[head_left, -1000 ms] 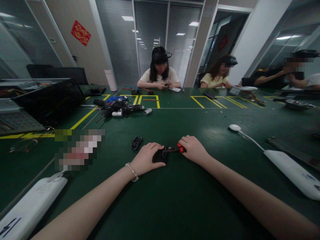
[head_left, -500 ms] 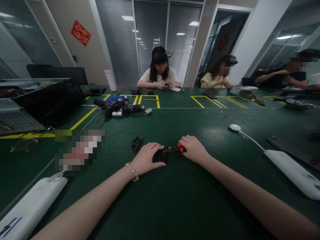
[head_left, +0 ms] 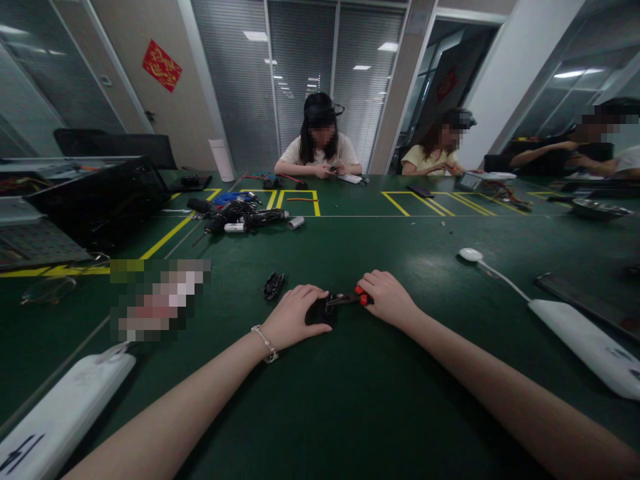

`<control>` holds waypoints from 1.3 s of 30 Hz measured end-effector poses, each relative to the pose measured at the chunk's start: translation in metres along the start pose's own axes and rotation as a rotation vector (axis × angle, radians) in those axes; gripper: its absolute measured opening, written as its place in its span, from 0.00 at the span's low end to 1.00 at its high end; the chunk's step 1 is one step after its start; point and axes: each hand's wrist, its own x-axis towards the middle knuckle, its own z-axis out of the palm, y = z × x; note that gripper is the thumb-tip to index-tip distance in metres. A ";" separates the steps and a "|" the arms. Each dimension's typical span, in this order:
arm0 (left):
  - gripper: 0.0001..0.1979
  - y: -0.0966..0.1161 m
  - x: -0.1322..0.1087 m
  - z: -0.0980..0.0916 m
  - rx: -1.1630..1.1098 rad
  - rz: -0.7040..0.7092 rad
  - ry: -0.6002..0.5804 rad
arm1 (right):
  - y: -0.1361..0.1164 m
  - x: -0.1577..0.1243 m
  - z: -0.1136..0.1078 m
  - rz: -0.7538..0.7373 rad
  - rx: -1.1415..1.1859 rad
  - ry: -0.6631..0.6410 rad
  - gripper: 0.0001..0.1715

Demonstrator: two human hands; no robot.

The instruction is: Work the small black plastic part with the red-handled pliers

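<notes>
My left hand [head_left: 295,317] grips a small black part [head_left: 320,313] between thumb and fingers, low over the green tabletop; its exact kind is too small and dark to make out. In my right hand [head_left: 387,300] is a pair of pliers with red handles [head_left: 361,295]. Their dark jaws reach left to the black part and touch or overlap its right side; whether they are closed on anything I cannot tell. Just beyond my left hand lies a separate black piece with an uneven, open inside [head_left: 274,285].
A cordless drill [head_left: 220,217] lies among cables farther back. A black computer case [head_left: 100,200] stands at left. White power banks [head_left: 75,400] flank my arms, the right one [head_left: 580,340] cabled to a white disc [head_left: 470,255]. Across the table, a person [head_left: 320,143] works with both hands.
My hands, the pliers and the black part stay almost where they were, with the jaws looking slightly closer together. At far right, a person's hands have shifted slightly.
</notes>
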 end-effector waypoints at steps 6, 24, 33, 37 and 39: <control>0.28 0.000 0.001 -0.001 -0.005 -0.011 -0.009 | 0.000 0.000 0.001 0.002 0.000 0.007 0.10; 0.28 0.001 0.000 0.000 0.001 -0.009 0.003 | 0.001 0.000 0.002 0.014 -0.019 0.003 0.11; 0.28 0.001 0.000 -0.001 -0.001 -0.005 0.007 | 0.001 0.000 0.000 -0.004 0.002 0.004 0.11; 0.28 0.002 0.000 -0.002 -0.002 -0.010 -0.005 | 0.001 0.000 0.001 0.007 -0.002 -0.001 0.11; 0.28 0.002 0.000 -0.003 -0.004 -0.016 -0.011 | 0.000 0.000 0.001 0.009 -0.003 -0.004 0.11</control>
